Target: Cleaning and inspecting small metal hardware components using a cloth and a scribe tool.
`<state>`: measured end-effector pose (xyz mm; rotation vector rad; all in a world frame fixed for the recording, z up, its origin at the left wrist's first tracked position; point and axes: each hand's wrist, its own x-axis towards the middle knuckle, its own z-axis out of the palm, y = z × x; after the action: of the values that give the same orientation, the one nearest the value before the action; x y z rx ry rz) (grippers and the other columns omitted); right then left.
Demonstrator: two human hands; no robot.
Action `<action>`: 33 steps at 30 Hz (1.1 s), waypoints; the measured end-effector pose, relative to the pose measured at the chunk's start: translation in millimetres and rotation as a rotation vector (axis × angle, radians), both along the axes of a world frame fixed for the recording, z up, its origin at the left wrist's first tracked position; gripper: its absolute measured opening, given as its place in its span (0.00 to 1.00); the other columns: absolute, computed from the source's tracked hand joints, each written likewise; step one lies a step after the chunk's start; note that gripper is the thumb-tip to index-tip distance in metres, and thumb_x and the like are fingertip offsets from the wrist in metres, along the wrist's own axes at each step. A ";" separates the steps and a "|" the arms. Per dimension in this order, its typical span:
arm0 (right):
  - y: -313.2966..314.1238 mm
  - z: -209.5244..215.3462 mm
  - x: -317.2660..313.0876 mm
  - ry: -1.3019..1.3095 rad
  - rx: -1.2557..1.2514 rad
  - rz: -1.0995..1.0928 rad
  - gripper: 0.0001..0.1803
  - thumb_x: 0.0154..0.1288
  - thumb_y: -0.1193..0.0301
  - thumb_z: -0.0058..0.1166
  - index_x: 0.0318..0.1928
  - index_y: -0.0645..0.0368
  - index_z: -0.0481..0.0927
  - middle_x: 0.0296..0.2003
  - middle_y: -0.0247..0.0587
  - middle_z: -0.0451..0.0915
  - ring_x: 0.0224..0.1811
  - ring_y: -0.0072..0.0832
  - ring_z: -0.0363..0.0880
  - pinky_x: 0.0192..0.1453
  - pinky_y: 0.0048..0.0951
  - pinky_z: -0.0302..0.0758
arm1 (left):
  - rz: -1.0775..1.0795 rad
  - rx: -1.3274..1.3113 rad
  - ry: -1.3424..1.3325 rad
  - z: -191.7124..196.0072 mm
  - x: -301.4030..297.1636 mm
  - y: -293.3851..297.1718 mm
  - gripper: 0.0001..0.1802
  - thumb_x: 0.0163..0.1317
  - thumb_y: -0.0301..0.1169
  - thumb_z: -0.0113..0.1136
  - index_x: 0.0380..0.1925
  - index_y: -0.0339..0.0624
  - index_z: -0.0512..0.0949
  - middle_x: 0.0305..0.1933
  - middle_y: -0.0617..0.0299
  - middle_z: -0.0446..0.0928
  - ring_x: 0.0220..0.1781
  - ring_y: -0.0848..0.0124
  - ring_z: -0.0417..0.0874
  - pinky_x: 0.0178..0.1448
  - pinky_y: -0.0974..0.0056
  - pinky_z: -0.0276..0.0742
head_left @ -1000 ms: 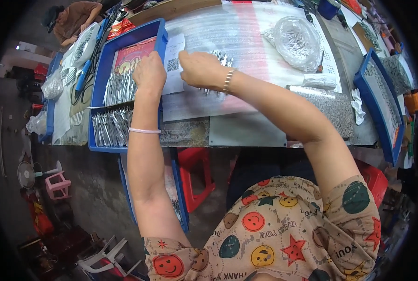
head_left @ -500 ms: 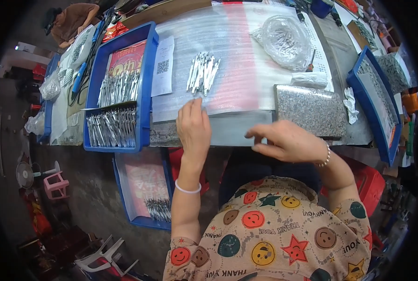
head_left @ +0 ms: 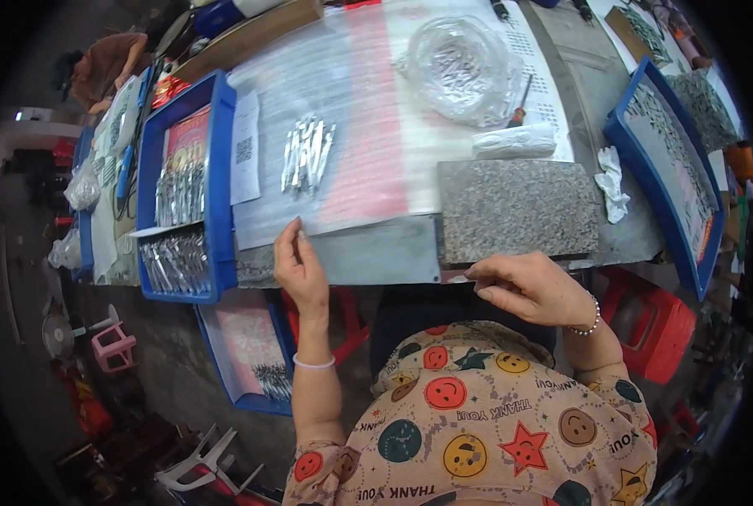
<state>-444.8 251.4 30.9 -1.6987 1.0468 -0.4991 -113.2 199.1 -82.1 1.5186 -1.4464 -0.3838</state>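
My left hand (head_left: 301,268) is held over the table's front edge, at the near edge of a translucent foam sheet (head_left: 343,190). Its fingers are stretched out, with nothing visible between them. Beyond the fingertips, a small pile of slim silvery metal pieces (head_left: 307,156) lies on the sheet. My right hand (head_left: 524,288) hovers by the front edge of a speckled stone slab (head_left: 518,209). The fingers bend loosely and the thumb stands apart below them; no held thing shows.
Left of the sheet stands a blue tray (head_left: 222,181) with rows of similar metal pieces; a printed paper slip (head_left: 246,148) lies beside it. Behind the slab are a white roll (head_left: 514,142), a screwdriver (head_left: 521,105) and a plastic bag (head_left: 461,72) of small parts. Another blue tray (head_left: 621,126) sits right.
My view has shifted, so the table's things sit differently in the picture. The left hand has drawn back from the pile toward the table edge. The right hand is now nearer the slab's front.
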 end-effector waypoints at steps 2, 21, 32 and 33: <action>-3.3 -2.1 -16.9 0.031 -0.064 -0.043 0.14 0.63 0.72 0.55 0.48 0.61 0.76 0.32 0.49 0.80 0.33 0.44 0.81 0.38 0.35 0.77 | 0.006 -0.009 -0.146 6.5 -4.4 0.3 0.11 0.65 0.21 0.52 0.45 0.33 0.79 0.40 0.51 0.79 0.41 0.61 0.80 0.47 0.62 0.75; -105.8 -2.5 -103.9 0.423 -0.445 -0.462 0.10 0.65 0.71 0.51 0.43 0.64 0.78 0.34 0.52 0.81 0.35 0.43 0.81 0.40 0.36 0.75 | -0.012 -0.012 -0.297 10.5 -8.5 -2.7 0.09 0.63 0.21 0.55 0.43 0.33 0.79 0.41 0.49 0.79 0.43 0.57 0.80 0.49 0.59 0.74; -172.6 -65.1 -103.5 0.546 -0.290 -0.431 0.15 0.63 0.66 0.47 0.42 0.61 0.82 0.34 0.50 0.84 0.34 0.45 0.83 0.44 0.41 0.77 | -0.596 -0.088 -0.282 78.1 -148.1 -35.3 0.22 0.57 0.24 0.59 0.54 0.35 0.74 0.54 0.40 0.74 0.58 0.46 0.73 0.63 0.51 0.68; -175.6 -65.0 -100.3 0.490 -0.168 -0.508 0.15 0.64 0.66 0.46 0.41 0.62 0.82 0.33 0.49 0.83 0.28 0.42 0.82 0.39 0.40 0.77 | -0.630 -0.109 -0.310 73.9 -165.3 -49.8 0.24 0.56 0.25 0.60 0.55 0.36 0.73 0.54 0.41 0.74 0.58 0.47 0.74 0.61 0.51 0.69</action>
<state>-545.1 75.8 -34.1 -1.7400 1.8611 -0.5087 -278.5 149.3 -8.2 1.0357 -2.1546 -0.4423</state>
